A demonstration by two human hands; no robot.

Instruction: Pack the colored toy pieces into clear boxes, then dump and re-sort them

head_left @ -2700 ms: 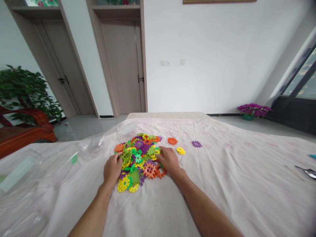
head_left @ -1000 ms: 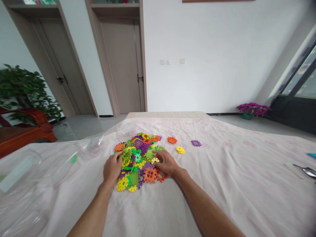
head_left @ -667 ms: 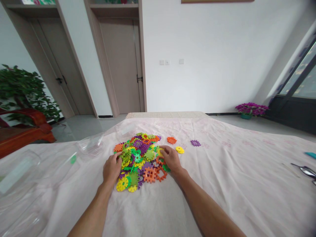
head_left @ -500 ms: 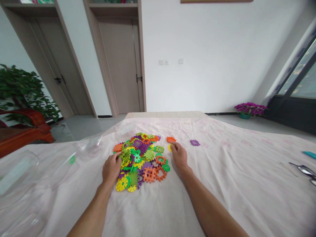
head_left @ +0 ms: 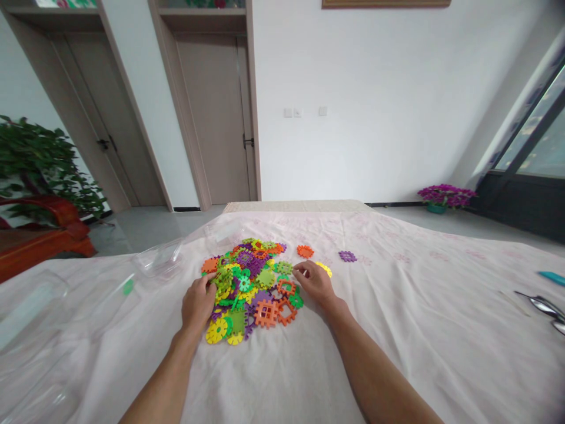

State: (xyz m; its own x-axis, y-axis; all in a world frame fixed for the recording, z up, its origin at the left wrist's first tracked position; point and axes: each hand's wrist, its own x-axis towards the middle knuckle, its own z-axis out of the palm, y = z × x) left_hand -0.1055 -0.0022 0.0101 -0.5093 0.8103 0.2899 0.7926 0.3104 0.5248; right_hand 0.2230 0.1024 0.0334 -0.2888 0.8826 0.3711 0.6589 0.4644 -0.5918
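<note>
A heap of colourful plastic interlocking building pieces (head_left: pixel 256 272) lies on the cloth between my hands, with square and round notched shapes. My left hand (head_left: pixel 198 301) rests against the heap's left edge, its loosely bent fingers touching olive-green pieces (head_left: pixel 223 278). On the other side, my right hand (head_left: pixel 315 282) has its thumb and fingers apart, close to a light-green square piece (head_left: pixel 285 268). I cannot tell whether they touch it. A yellow round piece (head_left: pixel 325 269) lies behind the right hand, partly hidden by it. An orange piece (head_left: pixel 305 251) and a purple piece (head_left: pixel 348 256) lie separately beyond.
Clear plastic containers (head_left: pixel 161 259) stand on the left of the cloth-covered table (head_left: pixel 397 330). A small green piece (head_left: pixel 128 287) shows among them. Glasses (head_left: pixel 545 306) and a blue item (head_left: pixel 552 277) lie at the far right.
My right hand has let go of the yellow round piece, which now lies on the cloth, and has moved slightly left and down towards the heap. My left hand stays in place.
</note>
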